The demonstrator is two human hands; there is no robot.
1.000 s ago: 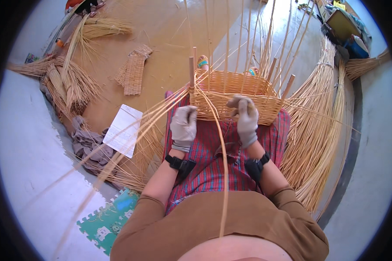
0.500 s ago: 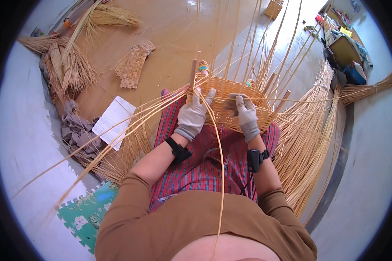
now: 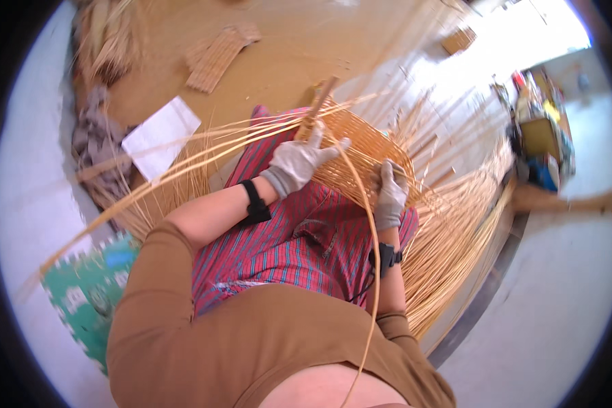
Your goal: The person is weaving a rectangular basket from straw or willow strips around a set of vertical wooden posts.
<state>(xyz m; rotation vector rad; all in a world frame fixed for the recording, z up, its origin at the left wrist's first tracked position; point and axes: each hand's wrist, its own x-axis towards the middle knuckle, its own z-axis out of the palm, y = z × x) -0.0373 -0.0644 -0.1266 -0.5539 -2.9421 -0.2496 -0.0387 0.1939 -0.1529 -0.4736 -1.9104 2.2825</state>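
Observation:
A partly woven wicker basket (image 3: 357,146) lies across my lap, tilted down to the right, with wooden stakes at its corners and long upright rods fanning away. My left hand (image 3: 298,163), in a pale glove, is closed on its left corner, where several wicker strands (image 3: 204,153) stick out to the left. From beside that hand one thick wicker strand (image 3: 372,234) curves down over my lap and chest. My right hand (image 3: 392,197), gloved too, has its fingers curled round the basket's near right edge; some fingertips are hidden.
A large bundle of wicker rods (image 3: 449,251) lies at my right. On the left are a white sheet (image 3: 162,136), a grey cloth (image 3: 98,132) and a green foam mat (image 3: 92,299). A flat woven piece (image 3: 217,60) rests on the floor ahead, and a small box (image 3: 459,41) stands farther off.
The view has turned, and the basket now slants down to the right. My right hand has moved from the basket's middle to its right edge; my left hand stays at the left corner.

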